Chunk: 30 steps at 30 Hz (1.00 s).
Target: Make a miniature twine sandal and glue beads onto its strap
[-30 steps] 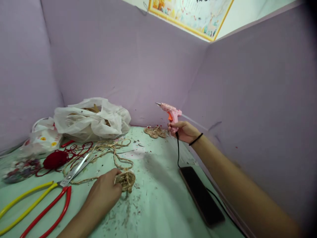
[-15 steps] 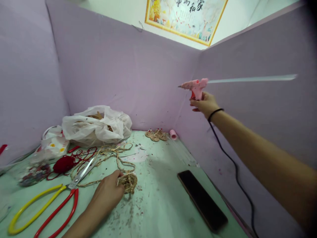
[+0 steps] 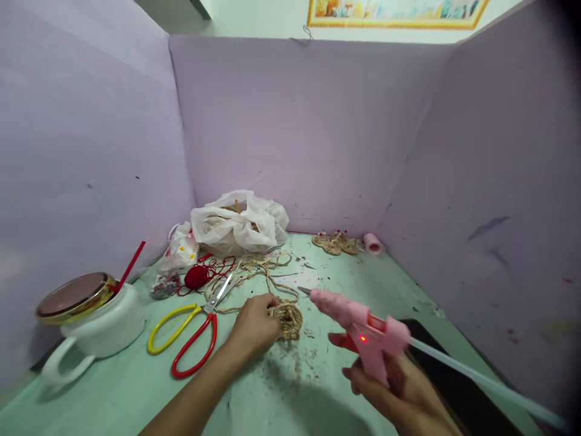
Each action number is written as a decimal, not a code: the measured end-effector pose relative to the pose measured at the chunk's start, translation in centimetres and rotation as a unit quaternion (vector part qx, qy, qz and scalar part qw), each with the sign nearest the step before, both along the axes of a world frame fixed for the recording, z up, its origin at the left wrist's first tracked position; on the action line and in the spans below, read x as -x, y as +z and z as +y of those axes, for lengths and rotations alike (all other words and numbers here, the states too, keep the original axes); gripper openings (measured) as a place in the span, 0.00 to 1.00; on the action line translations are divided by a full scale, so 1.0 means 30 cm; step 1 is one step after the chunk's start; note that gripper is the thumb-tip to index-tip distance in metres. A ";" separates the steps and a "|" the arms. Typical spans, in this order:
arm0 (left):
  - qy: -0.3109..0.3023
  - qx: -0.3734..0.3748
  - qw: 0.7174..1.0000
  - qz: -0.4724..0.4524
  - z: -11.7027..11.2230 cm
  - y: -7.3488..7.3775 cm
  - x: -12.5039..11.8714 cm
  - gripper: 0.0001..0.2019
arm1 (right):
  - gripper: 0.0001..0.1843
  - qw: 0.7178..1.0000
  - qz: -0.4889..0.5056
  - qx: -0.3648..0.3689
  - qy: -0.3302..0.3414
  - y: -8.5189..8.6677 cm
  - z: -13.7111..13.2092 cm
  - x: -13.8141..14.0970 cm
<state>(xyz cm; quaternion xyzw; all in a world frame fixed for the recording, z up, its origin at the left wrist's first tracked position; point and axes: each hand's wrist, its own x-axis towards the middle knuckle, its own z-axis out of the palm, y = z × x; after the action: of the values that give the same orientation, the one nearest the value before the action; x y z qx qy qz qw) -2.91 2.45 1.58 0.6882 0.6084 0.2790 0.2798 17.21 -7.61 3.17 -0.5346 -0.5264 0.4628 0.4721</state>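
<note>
My right hand [image 3: 385, 387] is wrapped round the grip of a pink hot glue gun [image 3: 363, 327], its metal nozzle pointing left and a red light lit on its side. A long clear glue stick [image 3: 481, 375] sticks out of its back end. On the table, my left hand [image 3: 256, 324] grips a coiled piece of braided straw rope [image 3: 288, 321], its fingertips partly hidden. The nozzle is just right of and above the coil, apart from it. Loose straw rope [image 3: 272, 281] trails behind the coil.
Scissors [image 3: 211, 312] with yellow and red handles, red yarn [image 3: 197, 277], a bag of beads [image 3: 166, 284] and a lidded white mug [image 3: 106, 324] stand left. Behind are a white plastic bag [image 3: 240, 227], woven straw slippers [image 3: 336, 242] and a pink roll [image 3: 373, 244]. A phone [image 3: 454, 375] lies right.
My right hand has brought the glue gun down from high at the right to near the coil. The view has turned left and down. My left hand still holds the coil.
</note>
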 end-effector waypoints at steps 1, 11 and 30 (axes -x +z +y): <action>-0.001 0.004 1.000 -0.004 -0.002 -0.006 0.000 0.10 | 0.24 1.000 -0.001 -0.005 0.021 -0.012 0.031 0.013; 0.045 0.025 0.999 -0.009 0.001 0.009 0.012 0.10 | 0.21 0.996 -0.056 -0.060 0.040 -0.125 0.102 0.017; 0.048 0.012 0.998 0.028 -0.036 0.034 -0.018 0.07 | 0.13 0.971 -0.200 -0.131 -0.002 -0.140 0.093 0.027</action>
<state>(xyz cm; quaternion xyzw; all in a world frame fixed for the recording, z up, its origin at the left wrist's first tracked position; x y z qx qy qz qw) -2.37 1.36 2.62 0.6622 0.6521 0.2652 0.2568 16.39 -4.81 -1.01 -0.5507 -0.6654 0.2723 0.4240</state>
